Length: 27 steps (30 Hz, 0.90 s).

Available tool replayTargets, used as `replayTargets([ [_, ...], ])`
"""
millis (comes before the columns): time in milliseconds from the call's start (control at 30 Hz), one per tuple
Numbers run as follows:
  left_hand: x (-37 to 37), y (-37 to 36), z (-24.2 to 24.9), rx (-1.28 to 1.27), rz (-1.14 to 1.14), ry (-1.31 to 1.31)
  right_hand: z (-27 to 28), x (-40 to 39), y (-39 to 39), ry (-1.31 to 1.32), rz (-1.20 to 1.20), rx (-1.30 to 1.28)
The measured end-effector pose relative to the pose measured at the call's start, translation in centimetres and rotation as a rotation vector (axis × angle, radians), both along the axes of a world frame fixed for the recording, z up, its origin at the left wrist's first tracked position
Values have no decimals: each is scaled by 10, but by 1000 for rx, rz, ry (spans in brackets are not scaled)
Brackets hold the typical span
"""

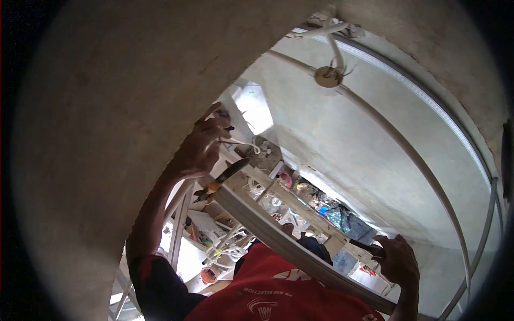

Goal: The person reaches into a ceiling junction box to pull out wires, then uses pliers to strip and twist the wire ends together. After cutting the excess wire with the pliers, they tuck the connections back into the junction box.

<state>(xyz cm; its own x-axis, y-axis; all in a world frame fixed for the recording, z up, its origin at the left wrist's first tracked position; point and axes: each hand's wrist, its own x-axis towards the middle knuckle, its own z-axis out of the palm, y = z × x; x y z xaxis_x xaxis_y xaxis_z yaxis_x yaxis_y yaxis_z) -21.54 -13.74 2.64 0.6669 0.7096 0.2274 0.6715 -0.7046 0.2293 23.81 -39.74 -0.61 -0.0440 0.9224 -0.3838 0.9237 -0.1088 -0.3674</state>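
Note:
My left hand point(206, 142) is raised beside the edge of a plastered surface, its fingers curled. A small dark tip shows at the fingers, but what they hold is mostly hidden. A thin white cord point(243, 143) runs out close by. Below that hand, pliers point(218, 183) with black and orange handles rest at the end of a curved greyish beam point(257, 222). Lower right, my right hand point(396, 259) is closed around the handle of a dark, slim tool point(364, 246) whose kind I cannot make out.
A round junction box point(327, 77) with loose wires and pale conduits sits on the plaster above. A perforated metal strip point(417, 88) follows the curved edge. Far below are wooden planks point(300, 206), coiled white cable point(227, 254), an orange bucket point(210, 275) and scattered materials.

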Motion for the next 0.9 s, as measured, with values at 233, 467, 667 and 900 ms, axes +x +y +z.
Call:
replayTargets([
  [233,-5,-5,-4,-6,44,43,2,0,0,24,79,45],
  [467,1,-20,5,-53,93,-75,1,2,-1,5,17,-32],
  [667,7,-41,11,-120,139,-90,2,4,-2,20,7,-56],
  [900,43,-87,40,89,120,60,0,6,-6,-10,48,-19],
])
